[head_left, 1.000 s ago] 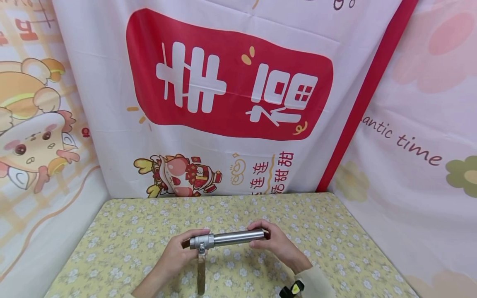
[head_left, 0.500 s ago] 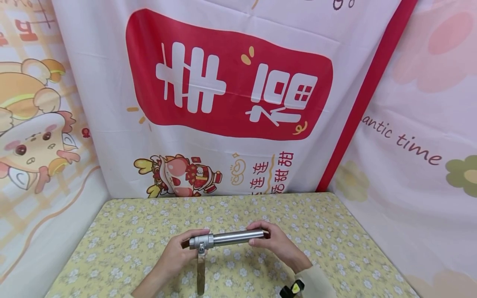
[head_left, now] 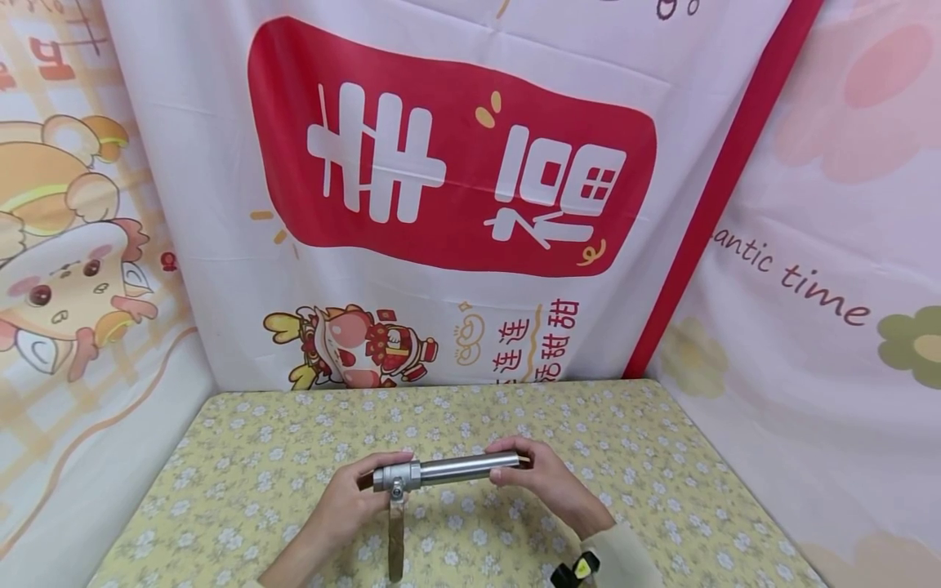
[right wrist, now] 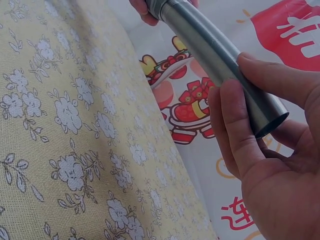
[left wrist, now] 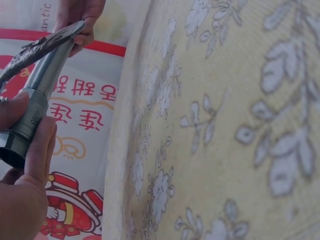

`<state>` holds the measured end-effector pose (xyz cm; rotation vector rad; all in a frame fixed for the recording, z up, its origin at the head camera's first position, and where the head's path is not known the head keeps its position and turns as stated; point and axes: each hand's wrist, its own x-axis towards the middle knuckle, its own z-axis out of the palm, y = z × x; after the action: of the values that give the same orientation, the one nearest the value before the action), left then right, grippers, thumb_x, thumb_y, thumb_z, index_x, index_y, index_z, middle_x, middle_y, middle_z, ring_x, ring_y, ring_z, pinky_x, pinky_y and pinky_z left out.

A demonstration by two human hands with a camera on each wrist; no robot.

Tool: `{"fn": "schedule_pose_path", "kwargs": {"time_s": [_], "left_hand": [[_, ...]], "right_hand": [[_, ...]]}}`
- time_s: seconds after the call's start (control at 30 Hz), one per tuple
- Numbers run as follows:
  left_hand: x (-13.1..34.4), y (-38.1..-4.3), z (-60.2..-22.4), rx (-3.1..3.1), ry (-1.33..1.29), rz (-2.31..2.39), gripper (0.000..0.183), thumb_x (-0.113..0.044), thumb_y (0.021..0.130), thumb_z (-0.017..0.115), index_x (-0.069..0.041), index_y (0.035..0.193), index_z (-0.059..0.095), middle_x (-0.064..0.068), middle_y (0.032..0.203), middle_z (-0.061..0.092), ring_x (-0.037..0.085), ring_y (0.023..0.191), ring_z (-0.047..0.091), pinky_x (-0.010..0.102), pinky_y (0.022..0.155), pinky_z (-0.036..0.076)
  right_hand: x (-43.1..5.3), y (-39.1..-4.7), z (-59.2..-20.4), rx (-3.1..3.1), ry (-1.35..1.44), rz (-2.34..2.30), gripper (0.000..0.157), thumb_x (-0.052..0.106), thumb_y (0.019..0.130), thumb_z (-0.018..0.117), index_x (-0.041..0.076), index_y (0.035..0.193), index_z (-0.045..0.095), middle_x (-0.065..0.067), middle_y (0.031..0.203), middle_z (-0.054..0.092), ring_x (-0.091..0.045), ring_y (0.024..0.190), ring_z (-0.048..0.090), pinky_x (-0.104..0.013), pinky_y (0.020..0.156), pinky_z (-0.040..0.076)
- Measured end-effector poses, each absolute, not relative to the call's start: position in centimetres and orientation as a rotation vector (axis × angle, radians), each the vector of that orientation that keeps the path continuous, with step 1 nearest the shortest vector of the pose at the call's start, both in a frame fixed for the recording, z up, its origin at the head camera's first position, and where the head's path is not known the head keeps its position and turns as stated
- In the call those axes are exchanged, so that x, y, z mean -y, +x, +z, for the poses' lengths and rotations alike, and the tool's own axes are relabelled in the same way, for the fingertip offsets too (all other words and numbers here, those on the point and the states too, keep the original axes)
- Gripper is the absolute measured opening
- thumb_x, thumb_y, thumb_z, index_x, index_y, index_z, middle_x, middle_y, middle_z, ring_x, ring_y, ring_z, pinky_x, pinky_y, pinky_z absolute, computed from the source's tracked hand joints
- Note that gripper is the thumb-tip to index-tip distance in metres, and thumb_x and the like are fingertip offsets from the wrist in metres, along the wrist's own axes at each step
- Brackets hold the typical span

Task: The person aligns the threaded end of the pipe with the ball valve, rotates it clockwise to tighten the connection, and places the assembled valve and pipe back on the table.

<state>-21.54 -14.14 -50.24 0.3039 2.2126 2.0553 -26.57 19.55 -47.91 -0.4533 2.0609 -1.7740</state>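
Note:
Both hands hold up a metal ball valve (head_left: 398, 477) joined to a smooth steel pipe (head_left: 470, 468), lying nearly level above the table. My left hand (head_left: 351, 500) grips the valve body at the left end, thumb and fingers on opposite sides, as the left wrist view also shows. From the valve a long flat lever handle (head_left: 397, 539) points toward me. My right hand (head_left: 540, 478) pinches the pipe's far right end; in the right wrist view the pipe's open hollow end (right wrist: 272, 125) sits between thumb and fingers.
A yellow cloth with white flowers covers the table (head_left: 279, 441). Behind it hangs a white curtain with a red printed banner (head_left: 470, 155), and printed curtains stand at the left and right sides. A black strap with a yellow piece (head_left: 576, 570) is at the right sleeve.
Almost nothing differs. The right hand's thumb and fingers have crept very slightly left along the pipe; the valve and left hand keep their place.

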Motion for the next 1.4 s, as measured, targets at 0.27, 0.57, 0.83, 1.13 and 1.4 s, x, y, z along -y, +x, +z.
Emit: {"fn": "schedule_pose_path", "kwargs": {"time_s": [0.27, 0.57, 0.83, 1.13, 1.4], "left_hand": [[13.93, -21.57, -50.26, -2.227, 0.268, 2.054, 0.051, -0.004, 0.094, 0.079, -0.006, 0.144, 0.071, 0.024, 0.152, 0.063, 0.025, 0.113, 0.068, 0.030, 0.081, 0.062], [13.82, -21.57, -50.17, -2.223, 0.266, 2.062, 0.050, -0.002, 0.094, 0.078, -0.006, 0.144, 0.071, 0.024, 0.151, 0.064, 0.025, 0.114, 0.068, 0.029, 0.082, 0.062], [13.82, -21.64, -50.16, -2.224, 0.282, 2.059, 0.052, -0.004, 0.095, 0.079, -0.003, 0.146, 0.068, 0.023, 0.151, 0.064, 0.025, 0.113, 0.068, 0.029, 0.082, 0.062], [13.79, -21.66, -50.30, -2.223, 0.326, 2.064, 0.051, -0.003, 0.094, 0.079, -0.005, 0.144, 0.070, 0.026, 0.151, 0.063, 0.024, 0.112, 0.068, 0.029, 0.080, 0.063], [13.81, -21.54, -50.21, -2.225, 0.330, 2.062, 0.053, -0.001, 0.094, 0.078, -0.001, 0.146, 0.068, 0.027, 0.152, 0.062, 0.025, 0.111, 0.069, 0.029, 0.080, 0.063]], "right_hand": [[-19.71, -26.76, -48.33, -2.070, -0.418, -1.791, 0.041, 0.019, 0.102, 0.078, 0.001, 0.138, 0.069, -0.014, 0.130, 0.072, -0.018, 0.103, 0.074, -0.054, 0.105, 0.058], [-19.52, -26.74, -48.33, -2.077, -0.408, -1.813, 0.039, 0.022, 0.104, 0.077, 0.001, 0.136, 0.070, -0.014, 0.129, 0.072, -0.023, 0.106, 0.075, -0.061, 0.107, 0.056], [-19.37, -26.54, -48.04, -2.069, -0.401, -1.821, 0.041, 0.025, 0.105, 0.075, -0.002, 0.136, 0.069, -0.014, 0.125, 0.073, -0.023, 0.105, 0.076, -0.058, 0.106, 0.058], [-19.33, -26.47, -48.14, -2.102, -0.378, -1.813, 0.041, 0.026, 0.106, 0.075, -0.002, 0.135, 0.070, -0.014, 0.121, 0.072, -0.021, 0.099, 0.075, -0.044, 0.097, 0.063], [-19.18, -26.59, -48.31, -2.125, -0.358, -1.825, 0.040, 0.025, 0.105, 0.075, -0.004, 0.132, 0.069, -0.012, 0.116, 0.073, -0.019, 0.095, 0.074, -0.040, 0.093, 0.064]]}}
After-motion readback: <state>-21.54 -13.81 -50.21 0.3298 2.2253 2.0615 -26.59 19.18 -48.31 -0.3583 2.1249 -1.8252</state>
